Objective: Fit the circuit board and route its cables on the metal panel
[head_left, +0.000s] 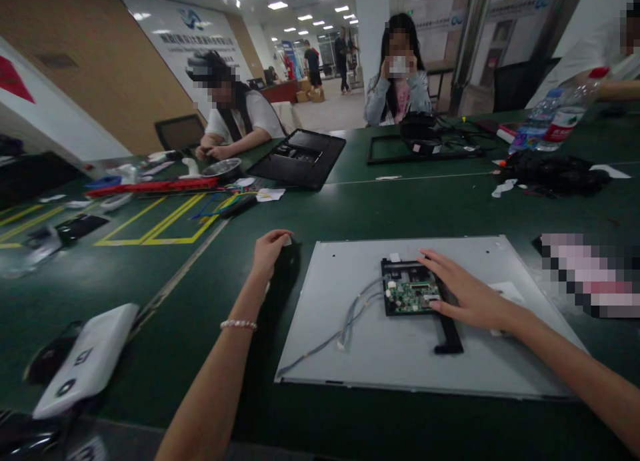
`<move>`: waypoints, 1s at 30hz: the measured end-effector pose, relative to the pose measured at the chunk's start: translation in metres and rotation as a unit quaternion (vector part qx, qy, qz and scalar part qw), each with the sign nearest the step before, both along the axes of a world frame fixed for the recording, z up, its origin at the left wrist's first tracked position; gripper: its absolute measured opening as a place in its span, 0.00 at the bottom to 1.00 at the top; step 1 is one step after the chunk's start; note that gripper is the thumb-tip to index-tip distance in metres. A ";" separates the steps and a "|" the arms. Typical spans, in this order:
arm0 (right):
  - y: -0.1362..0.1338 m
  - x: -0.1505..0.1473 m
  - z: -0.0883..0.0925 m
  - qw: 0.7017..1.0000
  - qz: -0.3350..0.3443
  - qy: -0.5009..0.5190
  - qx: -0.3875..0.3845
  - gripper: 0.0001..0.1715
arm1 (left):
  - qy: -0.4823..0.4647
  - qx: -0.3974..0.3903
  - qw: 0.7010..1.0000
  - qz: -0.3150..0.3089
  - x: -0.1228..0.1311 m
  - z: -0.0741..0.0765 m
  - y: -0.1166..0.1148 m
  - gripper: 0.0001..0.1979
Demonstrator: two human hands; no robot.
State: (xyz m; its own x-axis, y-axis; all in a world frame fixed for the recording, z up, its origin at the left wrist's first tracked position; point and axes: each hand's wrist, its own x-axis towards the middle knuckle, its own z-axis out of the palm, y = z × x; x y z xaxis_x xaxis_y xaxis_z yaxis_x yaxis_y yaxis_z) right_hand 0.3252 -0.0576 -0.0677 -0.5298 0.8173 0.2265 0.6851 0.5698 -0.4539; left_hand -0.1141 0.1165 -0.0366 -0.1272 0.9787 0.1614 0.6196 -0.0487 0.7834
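Observation:
A grey monitor back panel point(425, 354) lies flat on the green table in front of me. A green circuit board point(407, 294) in a black frame sits on its middle, with thin grey cables point(350, 321) trailing off to the left. My right hand point(463, 291) rests on the board's right side with its fingers stretched out flat. My left hand point(270, 247) is curled over the top of a black object point(283, 274) just left of the panel. A bead bracelet is on that wrist.
A white device point(85, 361) lies at the near left. Yellow floor-style tape marks point(165, 221), a red tool point(150, 186) and a black monitor shell point(300, 157) lie further back. Other people sit across the table. Water bottles point(555, 121) and black cables point(555, 171) occupy the far right.

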 end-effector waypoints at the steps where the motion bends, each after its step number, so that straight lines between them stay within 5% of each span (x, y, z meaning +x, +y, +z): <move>1: 0.000 0.000 0.000 1.000 0.006 -0.003 0.001 0.46 | -0.014 0.000 1.000 -0.001 0.005 0.006 -0.006 0.14; 3: 0.000 0.000 0.001 1.000 0.014 -0.007 0.009 0.47 | -0.047 0.005 0.999 -0.013 0.022 0.021 -0.020 0.15; 8: -0.004 -0.002 0.003 0.999 0.000 -0.016 0.031 0.47 | -0.059 -0.004 0.974 -0.220 0.092 0.053 -0.073 0.14; 14: -0.005 -0.003 0.005 0.999 0.007 -0.040 0.023 0.46 | 0.007 -0.054 0.922 -0.383 0.127 0.037 -0.108 0.10; 22: -0.004 -0.002 0.008 0.999 0.016 -0.027 0.036 0.46 | -0.107 -0.164 0.913 -0.358 0.133 0.021 -0.116 0.12; 27: -0.004 0.000 0.008 0.996 0.005 0.028 0.079 0.44 | -0.160 -0.179 0.891 -0.385 0.132 0.023 -0.119 0.37; 30: -0.002 -0.006 0.017 0.995 -0.024 0.056 0.079 0.42 | -0.157 -0.165 0.884 -0.408 0.131 0.024 -0.118 0.43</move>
